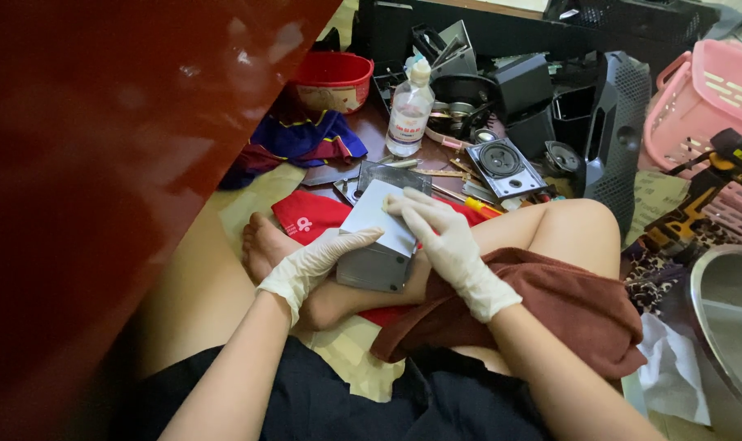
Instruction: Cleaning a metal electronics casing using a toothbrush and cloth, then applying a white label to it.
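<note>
I sit cross-legged on the floor, both hands in white latex gloves. My left hand (pixel 318 263) grips the left side of a small grey box with a pale flat top (pixel 377 238), which rests on my foot. My right hand (pixel 443 238) lies on the box's right upper edge, fingers pressed flat on the pale top near its far corner. A dark red cloth (pixel 551 306) drapes over my right thigh, just beside the right wrist.
A large glossy dark red panel (pixel 101 180) fills the left. Ahead lie a clear plastic bottle (pixel 409 106), a red bowl (pixel 332 80), black speaker parts (pixel 502 163), screwdrivers and a crumpled blue cloth (pixel 306 139). A pink basket (pixel 706 98), a yellow drill (pixel 698 204) and a metal basin (pixel 726 327) stand right.
</note>
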